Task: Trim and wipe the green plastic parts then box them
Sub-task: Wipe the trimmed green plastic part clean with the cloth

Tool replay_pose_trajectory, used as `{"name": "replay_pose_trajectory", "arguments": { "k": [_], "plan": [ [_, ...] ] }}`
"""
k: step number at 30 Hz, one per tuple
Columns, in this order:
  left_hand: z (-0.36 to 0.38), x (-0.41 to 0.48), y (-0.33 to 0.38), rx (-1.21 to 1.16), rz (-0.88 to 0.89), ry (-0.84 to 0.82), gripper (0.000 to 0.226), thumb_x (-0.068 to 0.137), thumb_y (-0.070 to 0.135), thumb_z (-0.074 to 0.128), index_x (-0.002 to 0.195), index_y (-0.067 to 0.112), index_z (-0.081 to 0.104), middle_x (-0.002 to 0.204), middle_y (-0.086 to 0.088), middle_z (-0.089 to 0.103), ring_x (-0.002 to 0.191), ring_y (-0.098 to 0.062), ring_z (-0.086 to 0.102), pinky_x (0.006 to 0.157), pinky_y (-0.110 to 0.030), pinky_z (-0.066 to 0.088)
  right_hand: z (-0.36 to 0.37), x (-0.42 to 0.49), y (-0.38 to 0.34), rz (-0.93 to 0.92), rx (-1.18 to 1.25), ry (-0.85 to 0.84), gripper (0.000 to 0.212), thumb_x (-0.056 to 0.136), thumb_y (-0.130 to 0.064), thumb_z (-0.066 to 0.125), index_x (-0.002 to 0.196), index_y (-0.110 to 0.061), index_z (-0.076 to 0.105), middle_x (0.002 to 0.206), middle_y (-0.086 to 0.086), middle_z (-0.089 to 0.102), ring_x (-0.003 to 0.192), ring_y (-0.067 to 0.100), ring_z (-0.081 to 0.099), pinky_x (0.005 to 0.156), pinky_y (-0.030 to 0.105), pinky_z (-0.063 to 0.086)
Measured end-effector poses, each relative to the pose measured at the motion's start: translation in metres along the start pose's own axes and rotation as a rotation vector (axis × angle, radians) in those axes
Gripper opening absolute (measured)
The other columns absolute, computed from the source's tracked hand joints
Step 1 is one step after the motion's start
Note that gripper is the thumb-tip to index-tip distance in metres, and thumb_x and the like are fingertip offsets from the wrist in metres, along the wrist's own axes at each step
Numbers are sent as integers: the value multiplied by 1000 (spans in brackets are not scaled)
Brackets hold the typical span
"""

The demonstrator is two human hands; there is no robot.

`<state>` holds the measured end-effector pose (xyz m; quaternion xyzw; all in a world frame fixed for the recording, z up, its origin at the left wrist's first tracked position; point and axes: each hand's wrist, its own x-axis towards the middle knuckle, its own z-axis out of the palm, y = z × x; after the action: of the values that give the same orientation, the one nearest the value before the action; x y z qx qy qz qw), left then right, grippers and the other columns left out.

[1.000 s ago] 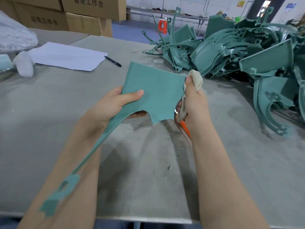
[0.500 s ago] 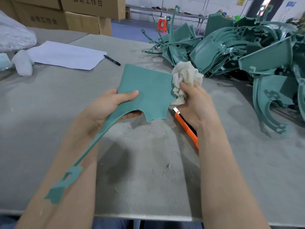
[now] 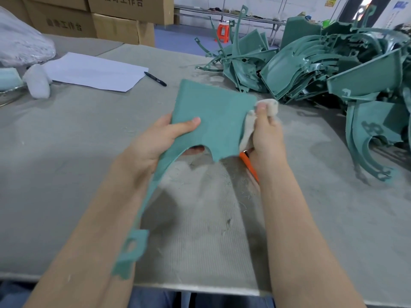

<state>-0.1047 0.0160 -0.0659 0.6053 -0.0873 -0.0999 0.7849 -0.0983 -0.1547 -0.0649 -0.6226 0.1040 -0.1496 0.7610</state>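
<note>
A flat green plastic part (image 3: 215,116) with a long curved arm is held above the grey table. My left hand (image 3: 162,138) grips its left side, thumb on top and fingers underneath. My right hand (image 3: 264,134) clutches a whitish cloth (image 3: 270,107) and presses it against the part's right edge. An orange utility knife (image 3: 250,164) lies on the table, mostly hidden under my right wrist.
A big heap of green plastic parts (image 3: 322,67) fills the table's far right. A white sheet of paper (image 3: 93,71) and a black pen (image 3: 155,78) lie at the far left, beside a white bundle (image 3: 36,81). Cardboard boxes (image 3: 93,18) stand behind the table (image 3: 55,152).
My right hand with the cloth came back against the part's right edge, sliding up along it, the cloth now bunched smaller. The left hand keeps the same grip.
</note>
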Motion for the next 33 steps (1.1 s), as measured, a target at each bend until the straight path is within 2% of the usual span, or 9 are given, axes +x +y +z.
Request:
{"name": "replay_pose_trajectory", "arguments": {
  "k": [7,10,13,16,18,20,25,29,33],
  "plan": [
    [-6,0,1,30,243,231,19,93,9,57,109,7,66,101,-7,73,86,-19,71,73,-28,57,18,-7,12,-183,-499,-252,31,103,-33,43,97,-11,64,98,7,71,91,21,66,85,40,52],
    [-3,0,0,49,301,249,22,93,8,57,113,5,65,104,-10,72,91,-21,70,75,-29,57,13,-7,11,-115,-384,-294,35,101,-37,46,83,-16,65,76,-4,71,63,8,64,62,26,48],
    [-1,2,-1,75,332,257,20,93,12,59,111,8,66,98,-3,74,89,-18,71,73,-28,56,17,-10,10,-30,-248,-212,41,101,-40,45,71,-14,54,62,7,51,42,12,41,44,25,31],
    [2,3,-4,69,380,216,18,94,17,60,110,15,67,106,-3,73,100,-21,69,84,-35,55,21,-14,5,161,180,-158,34,103,-35,42,76,-18,52,52,2,45,31,9,35,34,16,28],
    [3,4,-5,77,417,218,19,92,22,60,110,20,67,111,-1,72,105,-21,67,91,-40,53,22,-15,3,166,268,-150,26,103,-29,44,85,-17,58,70,14,66,47,26,62,49,27,53],
    [3,5,-4,73,457,268,21,90,25,60,110,20,66,111,0,72,107,-20,67,95,-43,51,22,-16,1,140,242,-139,20,102,-25,48,100,-12,62,100,22,70,83,33,71,81,39,58],
    [-1,8,-5,109,491,387,14,90,24,60,103,24,66,103,8,73,102,-15,68,94,-42,52,25,-16,-1,94,211,-164,30,103,-33,41,97,-13,63,71,-3,65,69,11,62,82,35,52],
    [4,9,-6,190,498,371,11,92,23,59,99,27,65,96,12,73,96,-11,69,86,-33,55,32,-25,5,2,-127,-308,21,102,-27,47,113,-12,58,99,3,66,98,19,62,103,53,45],
    [8,7,-4,102,483,362,12,95,14,57,101,21,65,102,0,72,99,-20,69,90,-40,54,30,-26,8,-117,-284,-262,21,97,-13,55,118,-8,53,107,8,67,99,19,66,91,42,53]
  ]
}}
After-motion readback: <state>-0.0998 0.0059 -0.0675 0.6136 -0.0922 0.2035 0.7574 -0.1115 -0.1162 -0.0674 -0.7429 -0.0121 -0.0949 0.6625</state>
